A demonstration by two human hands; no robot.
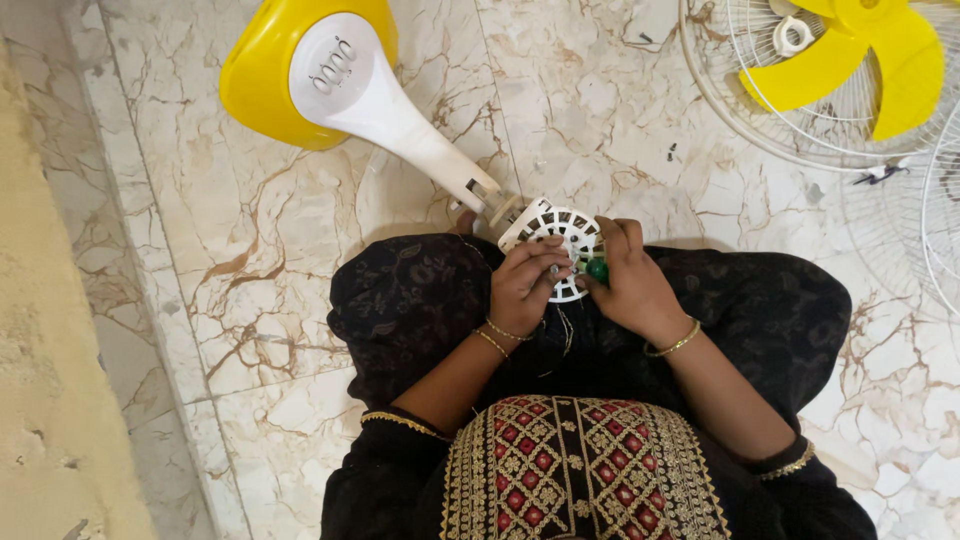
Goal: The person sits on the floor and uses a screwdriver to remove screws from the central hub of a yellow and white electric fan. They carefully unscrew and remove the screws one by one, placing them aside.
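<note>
A white slotted motor cover point(556, 232) is held over the lap, at the near end of the white fan stand point(400, 110), grasped by the left hand point(522, 285). A green-handled tool point(597, 268) is gripped by the right hand point(632, 285). A loosened screw could probably be dropped and lost on the patterned marble floor point(250, 260). One yellow base point(262, 75), one yellow blade point(860, 55) and two wire grilles point(735, 95) are counted.

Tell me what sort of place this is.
Probably a home floor used as a makeshift repair spot. The person sits on veined marble floor tiles, both hands on a white fan motor housing; a yellow fan base and a detached wire grille with yellow blades lie around.
</note>
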